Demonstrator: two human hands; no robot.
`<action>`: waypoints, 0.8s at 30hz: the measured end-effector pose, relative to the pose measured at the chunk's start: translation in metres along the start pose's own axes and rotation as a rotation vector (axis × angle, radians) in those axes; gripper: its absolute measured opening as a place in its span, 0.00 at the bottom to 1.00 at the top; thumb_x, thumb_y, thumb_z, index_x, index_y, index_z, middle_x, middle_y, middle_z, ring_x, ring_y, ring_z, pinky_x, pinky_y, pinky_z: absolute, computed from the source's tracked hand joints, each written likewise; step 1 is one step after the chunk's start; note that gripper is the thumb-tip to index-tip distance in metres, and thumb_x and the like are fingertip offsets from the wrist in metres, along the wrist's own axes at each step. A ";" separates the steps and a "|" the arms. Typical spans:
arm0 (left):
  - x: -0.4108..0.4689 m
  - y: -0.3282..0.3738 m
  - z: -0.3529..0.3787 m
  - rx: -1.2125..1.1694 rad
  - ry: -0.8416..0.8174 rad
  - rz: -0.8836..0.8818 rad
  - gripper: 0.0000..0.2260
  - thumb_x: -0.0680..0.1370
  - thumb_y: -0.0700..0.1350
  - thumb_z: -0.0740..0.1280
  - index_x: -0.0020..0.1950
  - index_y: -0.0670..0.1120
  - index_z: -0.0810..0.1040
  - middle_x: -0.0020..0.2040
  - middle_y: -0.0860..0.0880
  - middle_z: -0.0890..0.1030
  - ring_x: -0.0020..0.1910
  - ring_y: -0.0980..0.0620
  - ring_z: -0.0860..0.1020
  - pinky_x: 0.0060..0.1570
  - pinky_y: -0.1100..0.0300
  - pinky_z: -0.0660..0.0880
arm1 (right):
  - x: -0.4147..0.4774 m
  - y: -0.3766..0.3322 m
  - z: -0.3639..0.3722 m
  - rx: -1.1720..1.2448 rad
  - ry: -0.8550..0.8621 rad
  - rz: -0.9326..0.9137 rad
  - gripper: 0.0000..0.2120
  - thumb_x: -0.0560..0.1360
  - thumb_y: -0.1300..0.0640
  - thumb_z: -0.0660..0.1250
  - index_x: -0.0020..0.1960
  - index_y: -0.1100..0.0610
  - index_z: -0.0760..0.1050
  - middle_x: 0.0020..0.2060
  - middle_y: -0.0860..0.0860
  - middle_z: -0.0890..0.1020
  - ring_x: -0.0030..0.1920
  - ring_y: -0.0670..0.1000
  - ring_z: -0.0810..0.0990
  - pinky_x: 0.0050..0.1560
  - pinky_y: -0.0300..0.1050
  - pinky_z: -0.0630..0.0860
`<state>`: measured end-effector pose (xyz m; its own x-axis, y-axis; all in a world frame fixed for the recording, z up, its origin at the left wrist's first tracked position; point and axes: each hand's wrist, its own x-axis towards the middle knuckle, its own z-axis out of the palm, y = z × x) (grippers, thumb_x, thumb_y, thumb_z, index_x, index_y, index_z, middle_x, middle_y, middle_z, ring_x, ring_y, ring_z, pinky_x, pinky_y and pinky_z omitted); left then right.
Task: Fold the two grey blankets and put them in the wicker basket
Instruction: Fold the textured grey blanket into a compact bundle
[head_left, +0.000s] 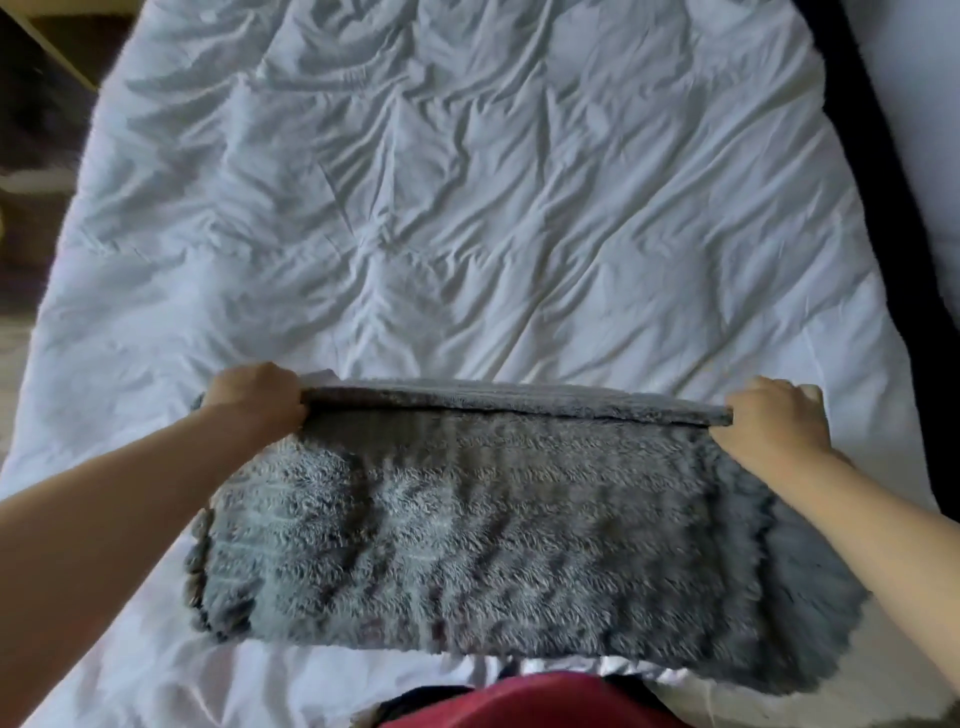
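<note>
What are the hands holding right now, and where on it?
Both hands grip the grey blanket by its far edge: the left hand at the left corner, the right hand at the right corner.

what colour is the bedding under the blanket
White, and wrinkled; the bedding under the grey fluffy blanket shows best in the head view.

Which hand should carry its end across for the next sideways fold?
Right, probably: the right hand grips the splayed, looser end of the grey blanket; the left hand grips the tidier end.
</note>
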<state>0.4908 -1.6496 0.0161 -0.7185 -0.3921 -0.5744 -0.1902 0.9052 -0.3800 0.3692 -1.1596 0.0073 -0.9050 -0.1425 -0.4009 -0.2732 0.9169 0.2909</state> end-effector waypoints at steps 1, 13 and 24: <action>-0.014 -0.007 0.006 -0.047 -0.025 -0.023 0.10 0.78 0.50 0.59 0.43 0.50 0.78 0.34 0.54 0.77 0.32 0.56 0.76 0.36 0.60 0.75 | -0.015 0.000 0.003 0.014 -0.024 -0.020 0.11 0.73 0.44 0.67 0.50 0.49 0.80 0.47 0.49 0.76 0.54 0.53 0.74 0.54 0.47 0.63; -0.118 0.010 0.087 -0.309 -0.208 -0.167 0.23 0.79 0.44 0.56 0.74 0.45 0.60 0.68 0.41 0.68 0.63 0.40 0.73 0.57 0.47 0.75 | -0.116 -0.003 0.010 0.213 -0.190 0.291 0.24 0.75 0.41 0.63 0.66 0.53 0.73 0.60 0.55 0.75 0.55 0.57 0.78 0.48 0.45 0.77; -0.132 0.001 0.103 -0.375 -0.121 -0.158 0.20 0.76 0.48 0.58 0.69 0.48 0.66 0.67 0.46 0.67 0.65 0.44 0.68 0.63 0.47 0.70 | -0.150 0.004 0.027 0.137 0.002 0.258 0.19 0.80 0.44 0.55 0.56 0.53 0.79 0.60 0.52 0.73 0.58 0.54 0.73 0.56 0.45 0.74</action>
<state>0.6543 -1.6135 0.0165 -0.5814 -0.5268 -0.6201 -0.5378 0.8207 -0.1930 0.5122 -1.1247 0.0455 -0.9394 0.1014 -0.3275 0.0126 0.9648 0.2625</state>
